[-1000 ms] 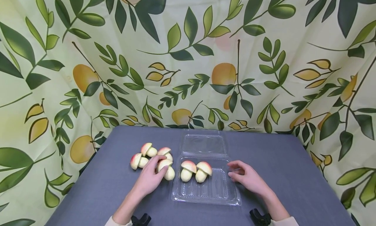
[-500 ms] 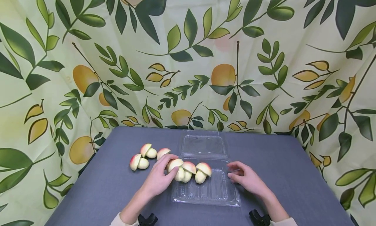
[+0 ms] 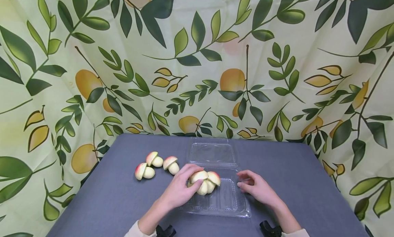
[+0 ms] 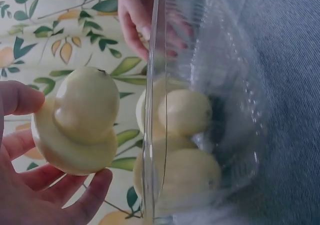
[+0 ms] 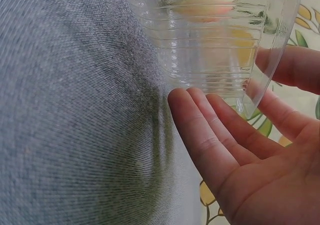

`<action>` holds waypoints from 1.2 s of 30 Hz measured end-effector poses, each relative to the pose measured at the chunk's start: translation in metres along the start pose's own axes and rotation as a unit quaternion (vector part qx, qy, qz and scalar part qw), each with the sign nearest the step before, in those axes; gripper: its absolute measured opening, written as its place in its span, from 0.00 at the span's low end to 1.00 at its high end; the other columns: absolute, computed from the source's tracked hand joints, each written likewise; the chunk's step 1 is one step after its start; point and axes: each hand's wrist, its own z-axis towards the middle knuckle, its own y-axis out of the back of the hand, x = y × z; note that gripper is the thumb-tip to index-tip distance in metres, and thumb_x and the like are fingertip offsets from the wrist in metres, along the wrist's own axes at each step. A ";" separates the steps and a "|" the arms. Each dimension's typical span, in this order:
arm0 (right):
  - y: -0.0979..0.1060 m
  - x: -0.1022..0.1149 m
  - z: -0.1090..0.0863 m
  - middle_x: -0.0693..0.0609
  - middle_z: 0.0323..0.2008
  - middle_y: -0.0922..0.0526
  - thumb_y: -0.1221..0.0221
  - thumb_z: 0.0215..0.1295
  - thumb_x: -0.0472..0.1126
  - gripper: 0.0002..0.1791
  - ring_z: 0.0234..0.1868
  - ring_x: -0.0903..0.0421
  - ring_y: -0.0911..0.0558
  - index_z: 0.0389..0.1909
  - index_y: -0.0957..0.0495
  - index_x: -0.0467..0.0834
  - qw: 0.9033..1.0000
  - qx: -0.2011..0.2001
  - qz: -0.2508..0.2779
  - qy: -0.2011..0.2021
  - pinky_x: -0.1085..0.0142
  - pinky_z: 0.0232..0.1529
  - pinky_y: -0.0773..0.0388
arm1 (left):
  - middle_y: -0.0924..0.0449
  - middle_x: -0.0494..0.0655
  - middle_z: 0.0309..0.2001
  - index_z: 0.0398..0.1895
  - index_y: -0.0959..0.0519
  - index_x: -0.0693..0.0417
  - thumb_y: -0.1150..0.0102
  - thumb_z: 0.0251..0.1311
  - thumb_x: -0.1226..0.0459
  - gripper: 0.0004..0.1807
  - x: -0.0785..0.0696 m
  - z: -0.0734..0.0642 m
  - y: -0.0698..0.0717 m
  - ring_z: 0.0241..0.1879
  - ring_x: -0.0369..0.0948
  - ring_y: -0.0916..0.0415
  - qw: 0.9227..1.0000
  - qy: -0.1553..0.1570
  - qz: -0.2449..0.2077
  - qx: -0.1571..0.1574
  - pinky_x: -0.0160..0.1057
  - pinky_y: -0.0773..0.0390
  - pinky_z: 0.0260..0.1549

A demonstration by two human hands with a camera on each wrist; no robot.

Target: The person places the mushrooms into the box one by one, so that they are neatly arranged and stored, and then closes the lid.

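Observation:
My left hand (image 3: 180, 191) grips a cream mushroom (image 4: 86, 122) with a reddish-tinged cap, thumb on one side and fingertips on the other. In the head view it overlaps the left half of a clear plastic container (image 3: 231, 206). Two similar mushrooms lie inside; one (image 3: 214, 178) shows beside the held mushroom and the other is mostly hidden behind it. The left wrist view shows both through the container's wall. At the right rim, my right hand (image 3: 258, 187) holds the container's edge, thumb and index at the lip, the other fingers along the outer wall.
Three more mushrooms lie on the grey tabletop (image 3: 101, 196) to the left, one (image 3: 171, 164) closest to the container. The hinged lid (image 3: 212, 152) lies folded back behind the container. A leaf-and-fruit patterned cloth (image 3: 197, 76) hangs at the back.
My left hand has carried a mushroom rightward from the group on the table to over the container's left part. The right hand has stayed at the container's right rim.

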 end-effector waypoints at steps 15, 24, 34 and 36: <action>-0.001 0.002 0.000 0.36 0.51 0.22 0.36 0.67 0.36 0.23 0.44 0.47 0.16 0.59 0.27 0.31 1.000 -0.003 -0.012 0.004 0.64 0.38 0.16 | 0.24 0.41 0.56 0.62 0.19 0.46 0.37 0.66 0.59 0.20 -0.016 0.017 -0.026 0.54 0.40 0.24 0.999 0.005 0.019 0.048 0.41 0.24 0.54; 0.000 0.000 0.000 0.35 0.53 0.22 0.36 0.67 0.36 0.24 0.45 0.46 0.16 0.60 0.28 0.30 1.000 -0.002 0.001 0.003 0.63 0.39 0.16 | 0.22 0.41 0.55 0.60 0.19 0.48 0.35 0.64 0.59 0.21 -0.021 0.025 -0.042 0.54 0.39 0.24 0.999 0.000 0.019 0.044 0.38 0.23 0.53; 0.000 -0.001 0.001 0.34 0.53 0.23 0.35 0.67 0.36 0.25 0.47 0.45 0.16 0.61 0.29 0.30 1.000 -0.001 0.007 0.014 0.64 0.40 0.16 | 0.21 0.43 0.54 0.57 0.19 0.55 0.33 0.62 0.61 0.20 -0.023 0.032 -0.062 0.56 0.42 0.25 0.998 -0.027 0.048 0.038 0.39 0.25 0.56; 0.000 -0.001 0.001 0.34 0.52 0.22 0.36 0.67 0.36 0.25 0.48 0.44 0.16 0.61 0.29 0.30 1.000 0.000 0.009 0.017 0.63 0.41 0.15 | 0.21 0.43 0.55 0.57 0.18 0.54 0.34 0.62 0.60 0.20 -0.024 0.035 -0.066 0.56 0.42 0.25 0.997 -0.031 0.062 0.041 0.39 0.25 0.55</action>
